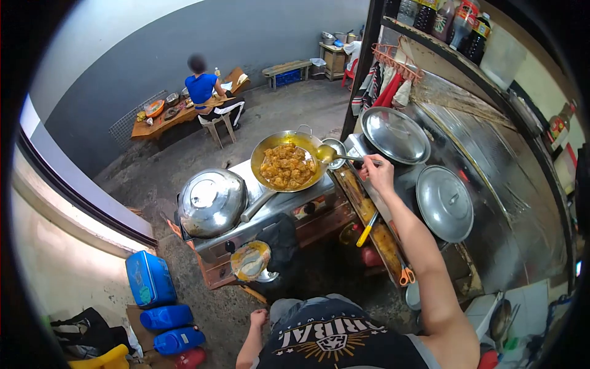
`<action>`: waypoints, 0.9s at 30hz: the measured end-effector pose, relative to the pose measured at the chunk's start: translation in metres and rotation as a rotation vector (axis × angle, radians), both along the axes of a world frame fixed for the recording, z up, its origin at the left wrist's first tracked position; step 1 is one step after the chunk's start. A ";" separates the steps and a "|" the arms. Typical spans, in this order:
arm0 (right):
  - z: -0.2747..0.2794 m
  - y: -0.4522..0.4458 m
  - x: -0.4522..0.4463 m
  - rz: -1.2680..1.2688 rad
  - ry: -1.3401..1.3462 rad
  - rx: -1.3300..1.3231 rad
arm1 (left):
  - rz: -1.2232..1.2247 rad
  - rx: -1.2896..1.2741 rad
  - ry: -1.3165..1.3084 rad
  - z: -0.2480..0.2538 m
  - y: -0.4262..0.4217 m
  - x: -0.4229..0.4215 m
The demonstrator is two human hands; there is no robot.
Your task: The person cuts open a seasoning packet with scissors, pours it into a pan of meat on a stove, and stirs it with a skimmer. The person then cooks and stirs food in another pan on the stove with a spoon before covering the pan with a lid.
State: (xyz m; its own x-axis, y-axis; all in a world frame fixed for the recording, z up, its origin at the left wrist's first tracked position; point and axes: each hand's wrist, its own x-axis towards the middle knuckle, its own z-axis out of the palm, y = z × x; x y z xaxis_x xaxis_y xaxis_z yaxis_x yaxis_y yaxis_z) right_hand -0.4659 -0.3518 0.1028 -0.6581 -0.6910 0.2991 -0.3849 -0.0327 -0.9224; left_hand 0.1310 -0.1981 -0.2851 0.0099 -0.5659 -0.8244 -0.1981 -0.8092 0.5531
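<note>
My right hand [377, 173] is closed around the handle of a ladle [326, 154]. The ladle's yellow-stained bowl is at the right rim of a wok [261, 147], over a small metal bowl [338, 161]. Chunks of food in orange-yellow sauce [286, 167] fill the middle of the wok, which sits on a stove [264, 212] with its long handle toward me. Low beside my body, my left hand [259, 317] has its fingers curled in, and nothing shows in it. A domed metal lid or pan [212, 203] stands left of the wok.
Two lidded pots [395, 135] [445, 203] stand to the right. A yellow-handled tool [367, 230] and orange-handled scissors [406, 275] hang along the wooden ledge [388, 249]. Blue containers [150, 280] stand lower left. A person in blue [201, 88] sits at a far table [150, 128].
</note>
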 end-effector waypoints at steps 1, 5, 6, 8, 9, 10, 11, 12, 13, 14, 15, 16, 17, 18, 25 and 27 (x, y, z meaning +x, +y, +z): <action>0.000 0.010 -0.005 0.000 -0.016 0.005 | -0.012 -0.005 -0.014 0.004 0.003 -0.003; -0.018 0.050 -0.047 -0.016 -0.097 -0.001 | -0.055 -0.002 -0.046 0.015 0.020 -0.013; -0.017 0.062 -0.054 -0.022 -0.117 -0.005 | -0.067 0.004 -0.051 0.017 0.024 -0.013; -0.003 0.093 -0.066 -0.008 -0.194 0.001 | -0.062 0.027 -0.027 0.007 0.034 -0.007; 0.008 0.109 -0.071 -0.008 -0.180 0.023 | -0.060 0.039 -0.013 0.004 0.038 -0.007; 0.023 0.126 -0.074 -0.007 -0.165 0.045 | -0.057 0.036 -0.034 0.007 0.044 -0.009; 0.041 0.142 -0.075 0.000 -0.200 0.048 | -0.055 0.032 -0.057 0.014 0.052 -0.010; 0.060 0.158 -0.077 0.007 -0.235 0.050 | -0.052 0.026 -0.079 0.018 0.057 -0.012; 0.076 0.171 -0.081 -0.040 -0.212 0.075 | -0.055 0.042 -0.061 0.016 0.061 -0.010; 0.097 0.185 -0.083 -0.021 -0.184 0.075 | -0.058 0.059 -0.044 0.013 0.067 -0.006; 0.119 0.199 -0.084 -0.002 -0.155 0.074 | -0.062 0.077 -0.025 0.011 0.071 -0.005; 0.141 0.211 -0.082 0.001 -0.159 0.052 | -0.054 0.085 -0.028 0.011 0.074 -0.006; 0.161 0.222 -0.079 0.006 -0.164 0.031 | -0.044 0.093 -0.031 0.011 0.080 -0.007; 0.179 0.232 -0.079 -0.012 -0.117 0.014 | -0.031 0.102 -0.036 0.013 0.085 -0.007; 0.279 0.292 -0.081 0.254 -0.082 -0.242 | -0.056 0.090 -0.031 0.010 0.115 -0.014; 0.307 0.303 -0.073 0.388 -0.090 -0.264 | -0.050 0.081 -0.064 0.006 0.123 -0.015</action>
State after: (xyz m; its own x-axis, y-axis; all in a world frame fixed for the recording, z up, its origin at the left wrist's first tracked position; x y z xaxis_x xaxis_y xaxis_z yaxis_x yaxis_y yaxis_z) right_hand -0.5390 -0.0484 0.4099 -0.3975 -0.7991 0.4511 -0.2171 -0.3958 -0.8923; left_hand 0.1156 -0.0748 -0.2792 0.0378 -0.4988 -0.8659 -0.2722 -0.8389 0.4714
